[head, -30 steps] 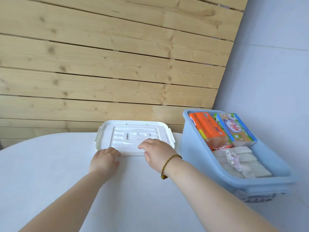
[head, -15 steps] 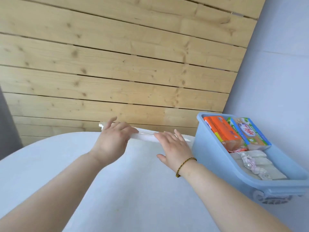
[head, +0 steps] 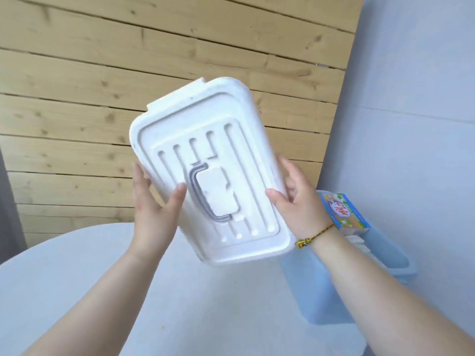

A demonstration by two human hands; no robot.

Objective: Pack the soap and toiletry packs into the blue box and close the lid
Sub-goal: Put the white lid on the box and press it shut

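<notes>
I hold the white ribbed lid (head: 246, 140) up in the air, tilted, with its grey handle side facing me. My left hand (head: 151, 201) grips its left long edge and my right hand (head: 298, 201) grips its right long edge. The blue box (head: 323, 301) stands on the table at the right, mostly hidden behind the lid and my right arm. A green and blue soap pack (head: 344, 211) shows inside it past my right wrist. The other packs are hidden.
A white round table (head: 77, 291) lies below the lid. A wooden plank wall (head: 102, 73) stands behind it, and a pale wall (head: 411, 98) rises close to the right of the box.
The lid lay flat on the table, then was tipped up on edge; now both hands have lifted it off the table and turned it lengthwise, handle side toward me.
</notes>
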